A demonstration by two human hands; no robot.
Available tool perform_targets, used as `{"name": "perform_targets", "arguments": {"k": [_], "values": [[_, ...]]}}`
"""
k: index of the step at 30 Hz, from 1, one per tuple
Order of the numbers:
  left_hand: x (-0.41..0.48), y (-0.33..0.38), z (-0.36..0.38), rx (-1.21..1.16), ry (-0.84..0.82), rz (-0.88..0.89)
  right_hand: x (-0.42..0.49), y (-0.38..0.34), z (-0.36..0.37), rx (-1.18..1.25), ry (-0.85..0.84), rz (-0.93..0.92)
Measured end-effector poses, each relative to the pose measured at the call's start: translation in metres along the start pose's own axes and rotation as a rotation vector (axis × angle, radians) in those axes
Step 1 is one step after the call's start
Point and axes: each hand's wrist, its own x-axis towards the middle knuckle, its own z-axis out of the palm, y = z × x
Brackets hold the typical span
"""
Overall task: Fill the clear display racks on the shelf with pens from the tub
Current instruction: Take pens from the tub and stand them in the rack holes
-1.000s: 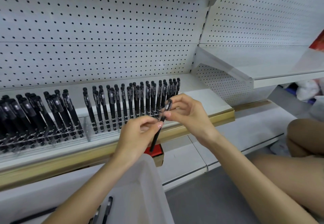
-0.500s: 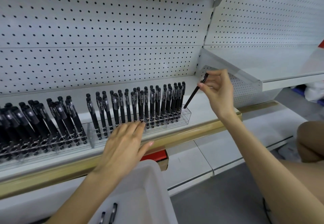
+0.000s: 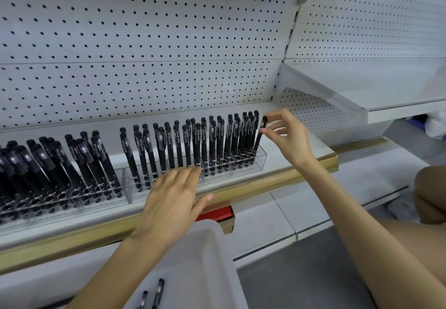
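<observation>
Step in hand: seating one more pen at the far right end of the right-hand rack [image 3: 263,159].
Right hand [image 3: 289,137]: thumb and forefinger pinch the pen [image 3: 257,144] near its cap; the other fingers are lifted clear.
Pen: tilted, cap leaning right, lower end down among the rack's last holes, just beside the end row of standing pens.
Left hand [image 3: 172,197]: flat, grasping nothing, fingers straight, tips touching the front of the same rack near its middle.
Racks: both sit on the white shelf [image 3: 293,151]; the left-hand rack [image 3: 60,200] is crowded with pens, and the right-hand one is nearly full.
Tub [image 3: 214,243]: white, below the shelf edge, with two loose pens [image 3: 158,291] showing at its bottom.
Doing it well: find the hole with the tip first, then stand the pen upright and lower it straight, so that it does not knock its neighbours. The flat left hand should press lightly so the light rack does not slide.
Writing: white print runs along each barrel and seems to read "TEST 2", though it is too small to be sure.
Red tag [image 3: 214,213]: under the gold shelf trim; no text can be read.
</observation>
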Motion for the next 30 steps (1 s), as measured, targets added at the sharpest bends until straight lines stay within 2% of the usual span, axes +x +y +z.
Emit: {"name": "perform_targets", "arguments": {"k": [5,19,24,30], "values": [[0.000,0.001,-0.002,-0.007,0.003,-0.011,0.004,0.000,0.000,-0.073,-0.059,-0.051],[-0.001,0.001,-0.013,-0.074,-0.015,0.074,-0.006,-0.013,-0.011,-0.228,-0.062,-0.039],[-0.022,0.000,-0.027,-0.050,0.026,0.079,-0.028,-0.037,-0.016,-0.372,-0.176,-0.118],[-0.083,-0.020,-0.026,-0.093,-0.095,0.039,-0.078,-0.079,-0.004,-0.562,-0.379,-0.309]]}}
